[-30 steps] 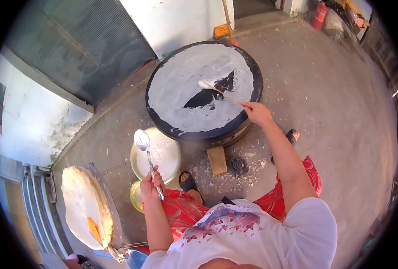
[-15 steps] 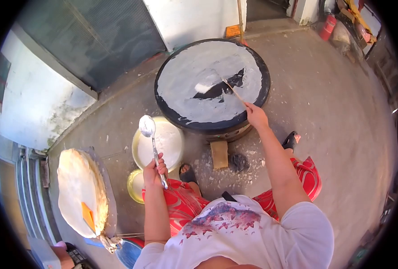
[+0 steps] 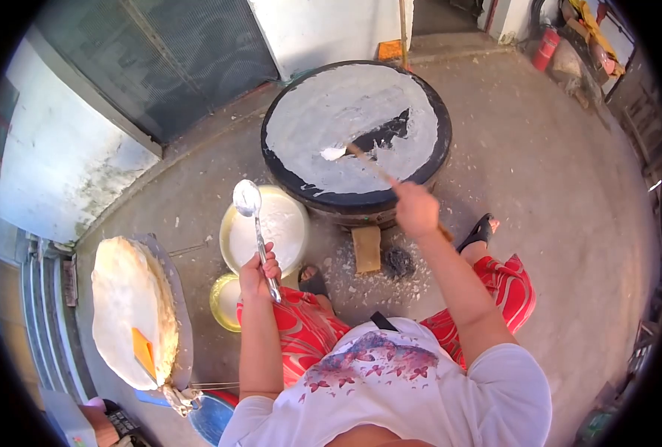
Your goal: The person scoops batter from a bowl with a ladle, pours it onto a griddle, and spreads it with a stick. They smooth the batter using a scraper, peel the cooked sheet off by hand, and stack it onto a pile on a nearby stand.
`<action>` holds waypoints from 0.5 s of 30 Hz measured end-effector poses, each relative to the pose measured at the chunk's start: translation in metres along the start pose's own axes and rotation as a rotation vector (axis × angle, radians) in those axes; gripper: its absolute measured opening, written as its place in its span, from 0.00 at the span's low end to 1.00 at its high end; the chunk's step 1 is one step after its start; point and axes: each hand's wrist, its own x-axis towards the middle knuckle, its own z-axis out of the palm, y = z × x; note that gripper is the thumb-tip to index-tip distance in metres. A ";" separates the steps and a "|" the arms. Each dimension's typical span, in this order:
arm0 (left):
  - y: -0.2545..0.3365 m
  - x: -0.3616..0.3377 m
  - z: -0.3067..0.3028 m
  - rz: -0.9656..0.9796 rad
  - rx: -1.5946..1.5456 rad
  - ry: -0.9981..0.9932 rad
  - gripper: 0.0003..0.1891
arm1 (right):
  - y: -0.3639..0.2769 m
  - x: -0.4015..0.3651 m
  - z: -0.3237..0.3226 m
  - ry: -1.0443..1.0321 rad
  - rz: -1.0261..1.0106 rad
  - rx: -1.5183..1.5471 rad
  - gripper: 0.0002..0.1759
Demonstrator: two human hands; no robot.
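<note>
Hard daylight floods the concrete floor [image 3: 554, 194]; a short shadow lies under the griddle [image 3: 280, 167]. Glare on the white wall [image 3: 48, 164] at 9 o'clock. Fisheye bending, black vignette all round. The right hand [image 3: 416, 210] is motion-blurred.

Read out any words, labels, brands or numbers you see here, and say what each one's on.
No text can be read.
Shirt: a flower-like print, no letters.
Red cylinder at the top right: any label is too small to read.
Ladle in the left hand, spreader in the right hand: no marks show.
</note>
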 end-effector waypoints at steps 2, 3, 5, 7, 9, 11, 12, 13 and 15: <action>-0.001 -0.002 0.006 -0.005 -0.009 0.030 0.15 | -0.021 -0.018 0.030 -0.058 -0.143 -0.046 0.22; -0.002 -0.003 0.009 -0.008 -0.023 0.058 0.15 | -0.022 -0.022 0.036 -0.062 -0.146 -0.055 0.22; -0.002 -0.004 0.009 -0.004 -0.011 0.065 0.15 | -0.011 -0.024 0.043 -0.070 -0.086 -0.084 0.21; 0.000 -0.004 0.003 -0.003 -0.009 0.068 0.15 | 0.013 -0.012 0.039 -0.066 0.039 -0.140 0.22; 0.004 -0.001 -0.004 -0.013 0.008 0.002 0.15 | 0.020 0.000 0.029 -0.064 0.165 -0.038 0.23; 0.004 0.000 -0.004 -0.011 -0.006 0.013 0.15 | 0.015 -0.001 0.018 -0.027 0.289 0.151 0.26; 0.005 0.000 -0.003 -0.001 -0.021 0.027 0.15 | 0.010 -0.009 0.018 -0.025 0.292 0.151 0.26; 0.006 0.001 -0.003 -0.009 -0.033 0.018 0.15 | 0.006 -0.018 0.018 -0.082 0.154 0.122 0.26; 0.005 0.001 -0.003 -0.014 -0.037 0.019 0.15 | 0.015 -0.022 0.023 -0.121 0.014 0.030 0.26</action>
